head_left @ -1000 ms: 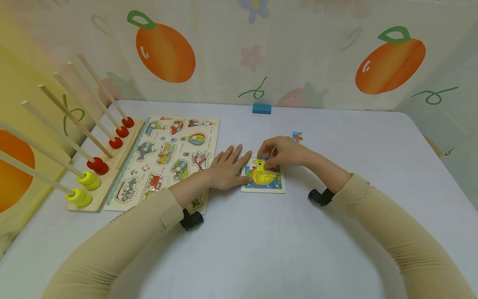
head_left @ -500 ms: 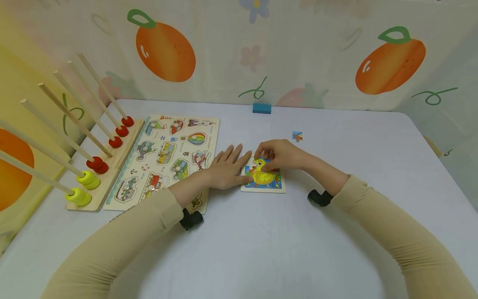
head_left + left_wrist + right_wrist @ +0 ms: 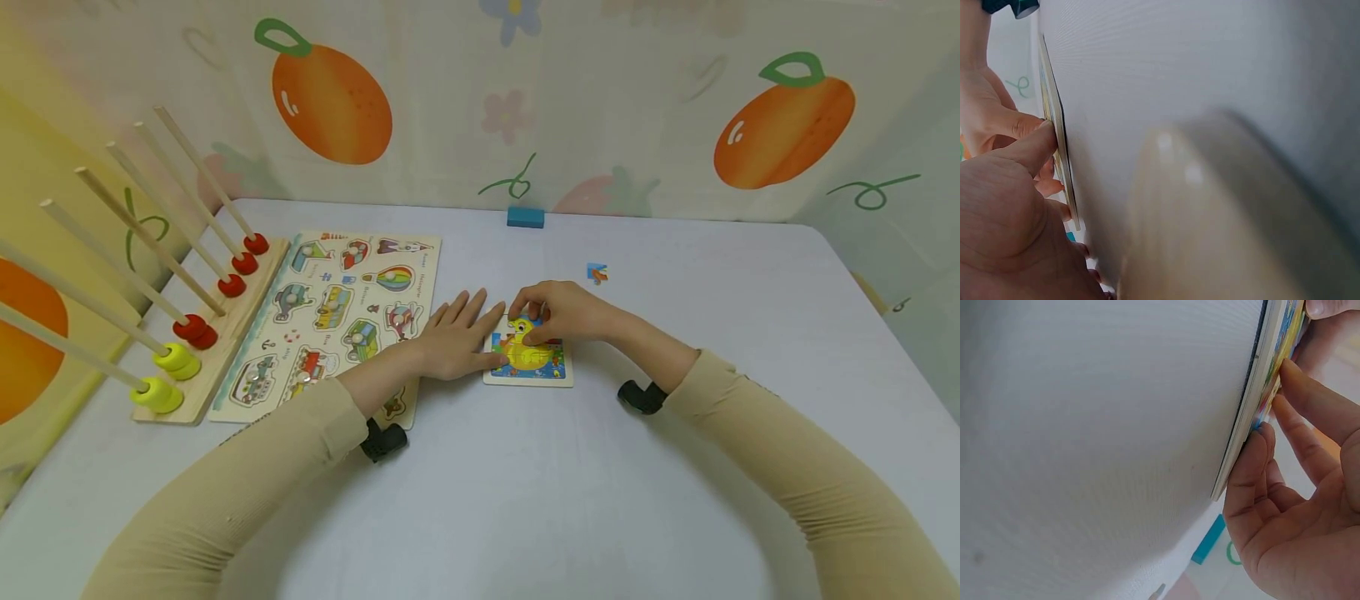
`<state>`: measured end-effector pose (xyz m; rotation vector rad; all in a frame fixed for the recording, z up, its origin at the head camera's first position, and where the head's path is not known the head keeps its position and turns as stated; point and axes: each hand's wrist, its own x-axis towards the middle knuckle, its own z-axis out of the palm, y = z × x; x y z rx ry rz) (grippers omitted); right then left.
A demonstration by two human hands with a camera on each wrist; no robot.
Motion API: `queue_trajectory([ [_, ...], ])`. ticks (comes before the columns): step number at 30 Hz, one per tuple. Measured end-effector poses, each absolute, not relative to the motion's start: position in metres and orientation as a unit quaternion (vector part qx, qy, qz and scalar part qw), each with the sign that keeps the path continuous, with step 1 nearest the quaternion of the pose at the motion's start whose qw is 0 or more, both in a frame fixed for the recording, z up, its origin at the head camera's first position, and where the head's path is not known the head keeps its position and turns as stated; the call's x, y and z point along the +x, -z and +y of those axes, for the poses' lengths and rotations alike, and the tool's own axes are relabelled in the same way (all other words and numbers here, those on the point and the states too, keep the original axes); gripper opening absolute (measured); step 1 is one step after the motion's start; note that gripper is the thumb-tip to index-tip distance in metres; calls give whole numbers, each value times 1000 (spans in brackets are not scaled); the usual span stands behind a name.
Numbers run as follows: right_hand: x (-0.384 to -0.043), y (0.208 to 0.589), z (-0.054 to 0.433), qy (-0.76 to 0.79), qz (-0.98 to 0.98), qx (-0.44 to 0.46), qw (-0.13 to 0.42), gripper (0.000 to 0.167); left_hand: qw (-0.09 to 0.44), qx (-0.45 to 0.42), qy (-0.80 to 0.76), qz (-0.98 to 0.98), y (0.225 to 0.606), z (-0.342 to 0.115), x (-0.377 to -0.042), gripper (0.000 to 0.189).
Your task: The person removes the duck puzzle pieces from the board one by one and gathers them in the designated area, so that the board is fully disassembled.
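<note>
A small square jigsaw puzzle (image 3: 527, 358) with a yellow duck picture lies in its pale wooden frame in the middle of the table. My left hand (image 3: 453, 343) lies with fingers spread beside it, and its thumb rests on the puzzle's left edge. My right hand (image 3: 570, 311) bends over the puzzle's upper part, thumb and fingers pinching at a puzzle piece (image 3: 521, 327) near the duck's head. That piece is partly hidden by the fingers. In the right wrist view, the thumb (image 3: 1291, 374) touches the puzzle's face. One loose piece (image 3: 597, 273) lies behind the right hand.
A wooden knob puzzle board (image 3: 352, 287) with vehicle pictures lies at the left, partly under the left forearm. Beyond it stands a peg rack (image 3: 243, 329) with red and yellow rings. A blue block (image 3: 525, 217) sits at the table's back edge.
The right hand has shifted slightly left and toward the person over the puzzle, uncovering more of the loose piece behind it. The left hand has stayed in place.
</note>
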<state>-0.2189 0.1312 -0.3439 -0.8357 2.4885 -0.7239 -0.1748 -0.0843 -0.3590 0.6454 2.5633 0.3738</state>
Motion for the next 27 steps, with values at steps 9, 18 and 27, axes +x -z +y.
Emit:
queue_trajectory([
  [9, -218, 344, 131, 262, 892, -301, 211, 31, 233, 232, -137, 934, 368, -85, -179, 82],
  [18, -217, 343, 130, 259, 894, -300, 209, 30, 231, 232, -133, 935, 368, -85, -180, 82],
  [27, -216, 341, 130, 248, 901, -296, 197, 29, 231, 233, -132, 935, 367, -85, -180, 83],
])
